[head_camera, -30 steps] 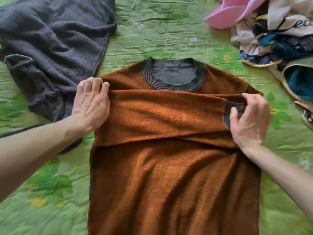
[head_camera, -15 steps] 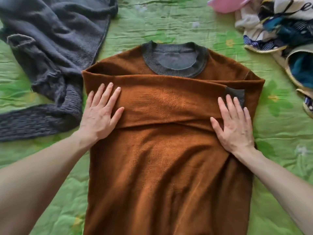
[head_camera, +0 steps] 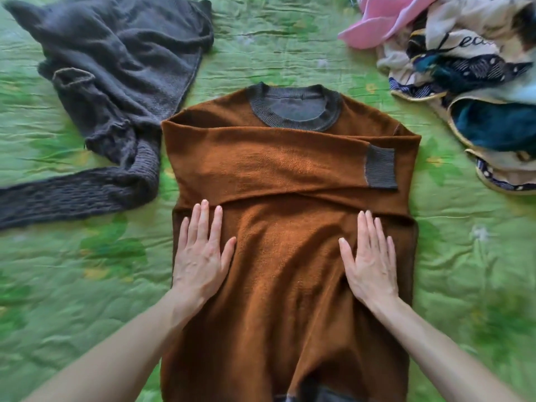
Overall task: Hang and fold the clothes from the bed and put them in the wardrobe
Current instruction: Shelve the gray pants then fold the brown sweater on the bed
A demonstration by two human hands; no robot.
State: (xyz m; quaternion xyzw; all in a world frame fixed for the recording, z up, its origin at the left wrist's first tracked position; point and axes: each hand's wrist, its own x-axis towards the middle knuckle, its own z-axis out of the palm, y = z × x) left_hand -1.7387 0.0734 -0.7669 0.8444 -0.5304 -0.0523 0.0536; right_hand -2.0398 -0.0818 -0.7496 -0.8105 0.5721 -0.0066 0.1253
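A rust-brown sweater [head_camera: 290, 175] with a grey ribbed collar lies flat on the green bedspread [head_camera: 275, 39], collar away from me. Its sleeves are folded across the chest, and one grey cuff [head_camera: 381, 166] shows at the right edge. My left hand [head_camera: 201, 253] rests flat on the sweater's body below the folded sleeve, fingers straight. My right hand [head_camera: 369, 256] lies flat on the right side of the body in the same way. Neither hand grips any cloth.
A dark grey knitted sweater [head_camera: 110, 82] lies crumpled at the upper left, one sleeve stretching to the left edge. A pile of mixed clothes [head_camera: 464, 71] with a pink garment [head_camera: 380, 21] sits at the upper right.
Both hands have slid from the folded sleeve toward me, onto the sweater's body. A second ago the right hand pinched the cuff; now it lies flat.
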